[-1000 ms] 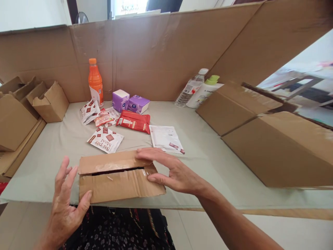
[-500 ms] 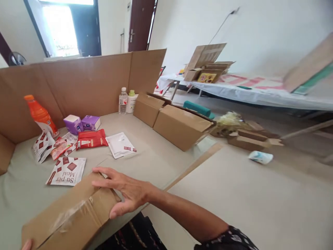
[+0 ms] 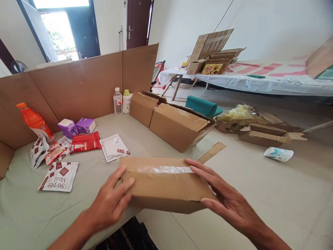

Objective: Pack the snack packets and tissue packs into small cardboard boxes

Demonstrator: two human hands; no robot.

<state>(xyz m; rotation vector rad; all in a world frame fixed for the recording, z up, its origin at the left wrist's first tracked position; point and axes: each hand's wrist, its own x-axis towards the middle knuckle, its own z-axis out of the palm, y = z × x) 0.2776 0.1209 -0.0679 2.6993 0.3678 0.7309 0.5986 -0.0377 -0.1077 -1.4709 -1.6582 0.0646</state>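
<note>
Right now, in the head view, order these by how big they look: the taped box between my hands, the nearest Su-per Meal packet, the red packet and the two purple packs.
1. Taped box
2. Nearest Su-per Meal packet
3. Red packet
Last, unranked: left purple pack and right purple pack, which look alike.

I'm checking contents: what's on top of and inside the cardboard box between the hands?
Shiny tape runs along the top of the cardboard box, held between the left hand and right hand. Cardboard covers its inside, so any contents cannot be seen.
</note>
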